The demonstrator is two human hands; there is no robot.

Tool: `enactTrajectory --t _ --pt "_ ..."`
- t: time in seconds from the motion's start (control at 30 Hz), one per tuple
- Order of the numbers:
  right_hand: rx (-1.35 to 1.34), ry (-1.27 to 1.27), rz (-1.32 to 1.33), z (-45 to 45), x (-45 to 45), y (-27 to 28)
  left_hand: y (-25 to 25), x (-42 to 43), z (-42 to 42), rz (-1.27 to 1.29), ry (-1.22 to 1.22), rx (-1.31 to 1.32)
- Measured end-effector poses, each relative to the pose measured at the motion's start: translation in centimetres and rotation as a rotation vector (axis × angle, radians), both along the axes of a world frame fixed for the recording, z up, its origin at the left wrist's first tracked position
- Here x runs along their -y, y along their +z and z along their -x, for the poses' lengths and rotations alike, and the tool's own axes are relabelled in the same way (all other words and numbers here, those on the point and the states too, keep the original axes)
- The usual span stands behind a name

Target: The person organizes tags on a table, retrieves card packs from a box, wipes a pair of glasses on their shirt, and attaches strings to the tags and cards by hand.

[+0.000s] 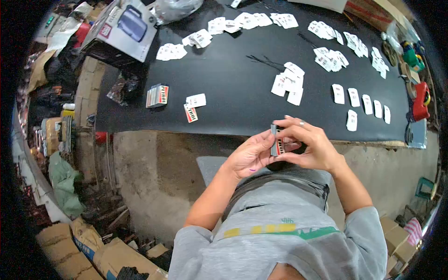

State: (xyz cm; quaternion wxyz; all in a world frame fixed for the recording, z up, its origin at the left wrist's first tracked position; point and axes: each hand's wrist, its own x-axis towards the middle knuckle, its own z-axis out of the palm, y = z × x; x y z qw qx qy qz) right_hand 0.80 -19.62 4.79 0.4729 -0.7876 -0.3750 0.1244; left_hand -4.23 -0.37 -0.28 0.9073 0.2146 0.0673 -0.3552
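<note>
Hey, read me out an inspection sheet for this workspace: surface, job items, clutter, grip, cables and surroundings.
Surface: black tabletop, with many groups of white cards spread across it.
Job's things: small stack of cards held up at the table's near edge; printed bundle lying to the left.
Clutter: box with a jug picture at the far left; clear plastic bag beside it.
Grip: left hand and right hand both hold the stack.
Cables: no definite cable seen; thin black strands lie mid-table, type unclear.
Surroundings: cardboard boxes at lower left; green sack above them.
</note>
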Motion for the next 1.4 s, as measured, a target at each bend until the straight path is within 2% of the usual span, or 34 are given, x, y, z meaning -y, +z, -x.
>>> enactTrajectory --t 0.1,0.23,0.3,0.43,0.5,0.7,0.77,0.8,0.97,1.13,1.4 --pt "-0.129 -0.021 -0.014 0.0 0.1 -0.1 -0.1 0.3 0.1 -0.020 0.020 -0.013" --pt "0.076 0.060 -0.012 -0.3 0.6 -0.5 -0.5 0.1 0.0 0.076 0.019 0.013" --pt "0.030 0.026 -0.009 -0.3 0.9 -0.5 -0.7 0.0 0.1 0.107 0.016 -0.012" --pt "0.166 0.062 -0.026 -0.5 0.9 -0.4 -0.3 0.3 -0.1 0.090 0.007 0.004" --pt "-0.328 -0.056 0.018 -0.1 0.2 1.6 -0.3 0.6 -0.1 0.062 -0.010 0.015" --pt "0.043 0.064 -0.047 -0.8 1.1 0.2 0.3 1.0 -0.2 0.050 0.003 0.035" --pt "0.157 0.040 0.034 -0.6 1.1 0.3 -0.1 1.0 0.0 0.017 0.021 0.031" --pt "0.067 0.018 0.052 -0.5 1.2 0.6 0.0 0.9 -0.1 0.009 0.021 0.007" --pt "0.081 0.026 0.000 -0.9 1.1 0.7 -0.3 0.6 -0.1 0.029 0.047 0.034" --pt "-0.029 0.037 0.045 -1.0 0.5 2.1 0.0 1.2 -0.4 0.043 0.019 0.053" --pt "0.070 0.002 -0.025 -0.8 1.1 1.1 -0.3 1.0 -0.3 0.107 0.046 0.080"
